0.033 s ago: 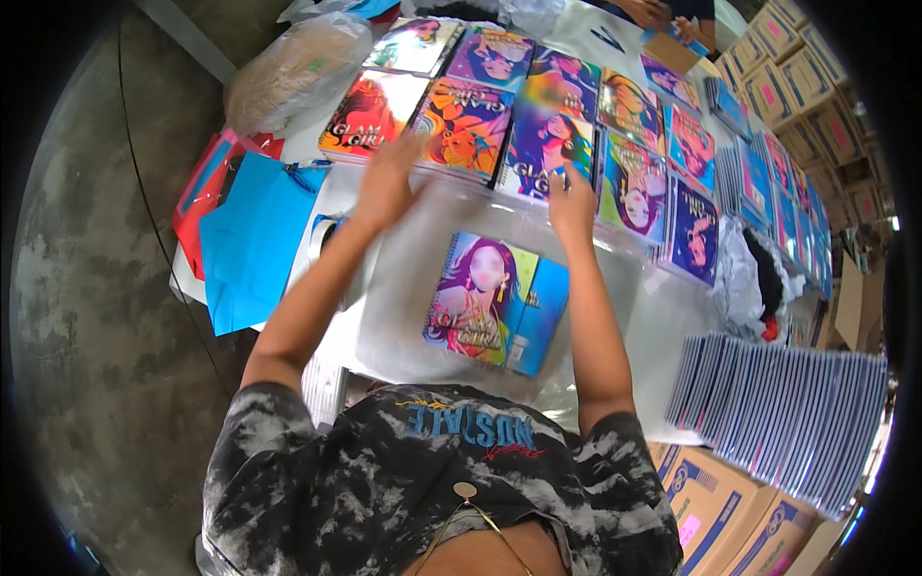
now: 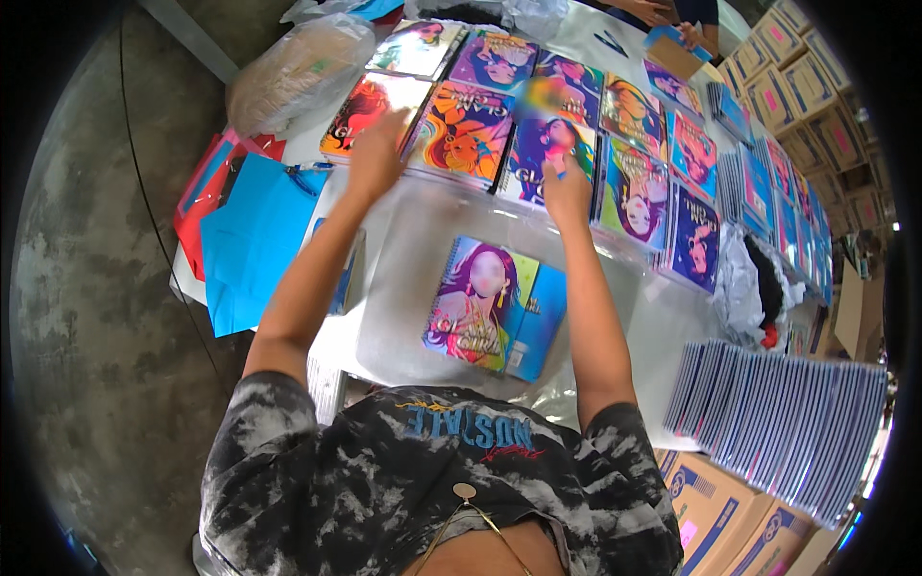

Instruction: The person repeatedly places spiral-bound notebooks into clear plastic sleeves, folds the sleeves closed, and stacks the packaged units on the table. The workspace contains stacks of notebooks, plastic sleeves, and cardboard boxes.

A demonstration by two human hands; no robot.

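My left hand [image 2: 377, 158] is over the lower edge of a red-and-white spiral notebook [image 2: 373, 104], fingers stretched forward and partly blurred. Beside that lies an orange spiral notebook [image 2: 464, 132]. My right hand [image 2: 567, 192] is at the front part of a dark purple-blue notebook [image 2: 547, 154], its fingers curled together; what is between them I cannot make out. Between my forearms, on the table, lies a notebook with a purple-haired figure [image 2: 473, 307], overlapping a blue cover [image 2: 538, 336] at its right.
More notebook piles [image 2: 634, 187] fill the table's far side. Blue sheets [image 2: 252, 235] and a plastic-wrapped bundle [image 2: 300, 72] lie left. A tall notebook stack [image 2: 778, 418] stands right, above cardboard boxes [image 2: 715, 499]. Another person's hand [image 2: 693, 36] is at the far edge.
My left hand has shifted left, away from the orange notebook and over the red-and-white one. My right hand has moved only slightly.
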